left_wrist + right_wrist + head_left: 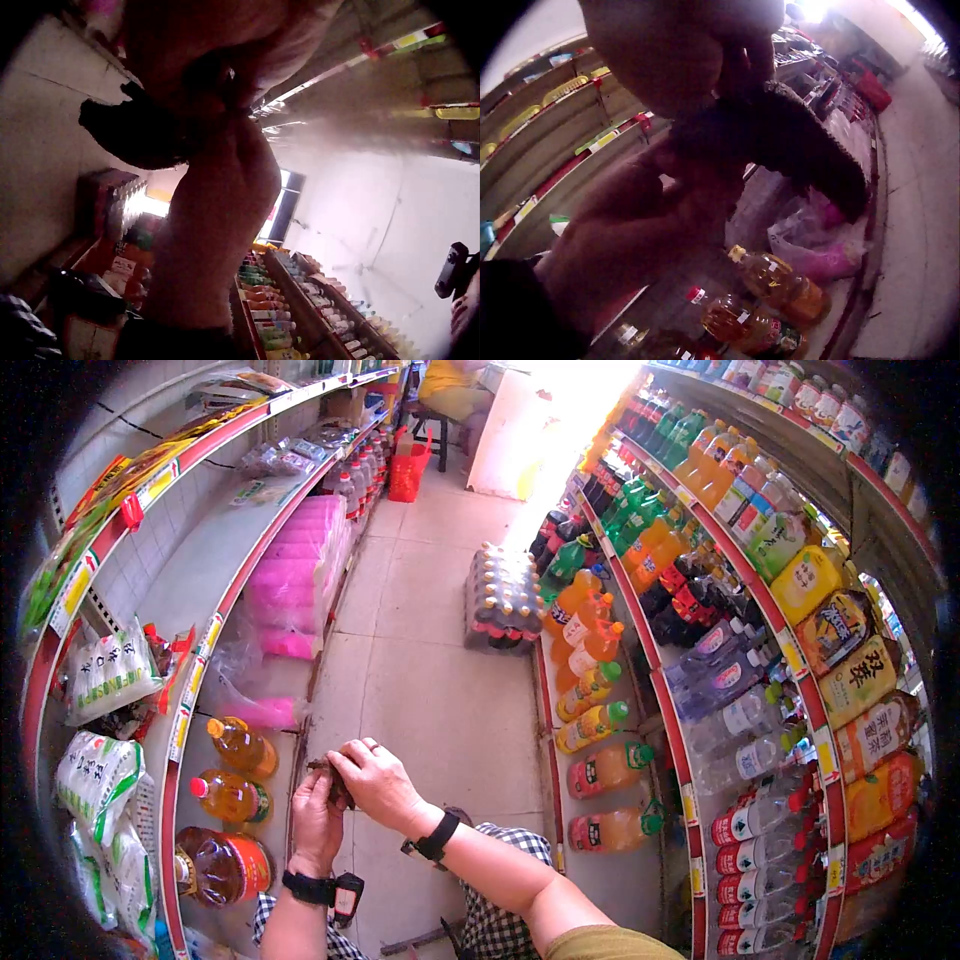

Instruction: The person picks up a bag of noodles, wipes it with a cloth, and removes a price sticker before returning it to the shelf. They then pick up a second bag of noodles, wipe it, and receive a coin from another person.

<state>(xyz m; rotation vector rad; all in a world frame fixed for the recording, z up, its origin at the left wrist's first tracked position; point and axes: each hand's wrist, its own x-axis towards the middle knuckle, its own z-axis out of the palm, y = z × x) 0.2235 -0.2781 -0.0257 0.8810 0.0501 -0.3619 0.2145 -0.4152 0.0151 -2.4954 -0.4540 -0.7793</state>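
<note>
My left hand [315,825] and right hand [380,790] are close together in front of me, over the aisle floor by the left shelf. Between them is a small dark cloth [342,792], mostly covered by the fingers in the head view. Both hands grip it. In the right wrist view a flap of the cloth [810,150] with a rough, fuzzy edge sticks out past the fingers. The left wrist view shows the cloth [131,131] as a dark shape hanging beside the hands. Beyond the left hand, amber oil bottles [232,800] stand on the low shelf.
Drink bottles [605,770] line the right shelves [690,800]. A shrink-wrapped bottle pack [500,600] stands on the aisle floor [420,680]. Pink wrapped packs [300,575] and white bags [100,780] are on the left. Farther off are a red basket [408,468] and a seated person [455,395].
</note>
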